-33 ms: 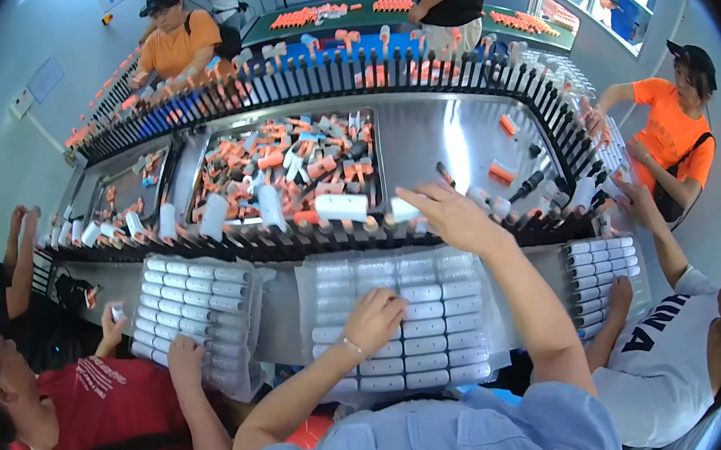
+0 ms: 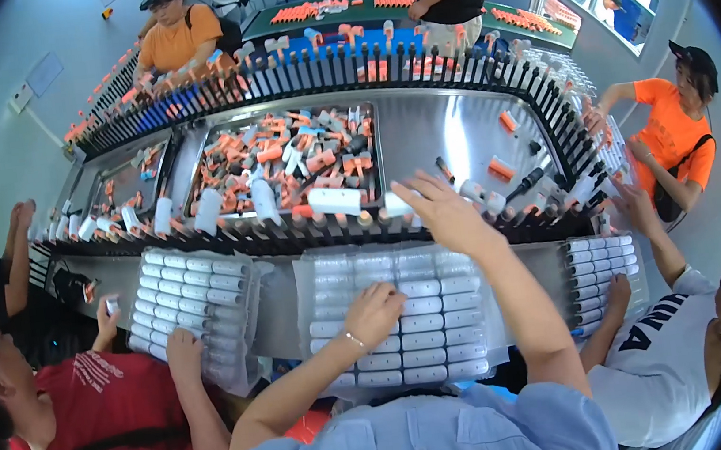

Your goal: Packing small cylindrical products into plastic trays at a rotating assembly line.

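A clear plastic tray (image 2: pixel 322 269) lies in front of me, its near rows filled with white tubular casings (image 2: pixel 423 340). My left hand (image 2: pixel 375 315) rests on the tray with curled fingers, its fingertips against the casings; what it grips, if anything, is hidden. Beyond the tray, my right hand (image 2: pixel 443 211) is stretched over the row of black pegs (image 2: pixel 317 230) with its fingers apart. Close by its fingertips a white casing (image 2: pixel 397 205) sits on the peg row, and a longer white casing (image 2: pixel 336 201) sits to its left.
Inside the peg fence, a metal tray (image 2: pixel 375 134) holds a heap of orange, grey and white parts. Loose orange and black pieces (image 2: pixel 501 170) lie on the metal surface at right. Co-workers sit close on both sides with their own trays (image 2: pixel 183 307) of casings.
My right hand has lifted slightly and its fingers are spread wider. My left hand stays on the tray. The whole view has shifted a little.
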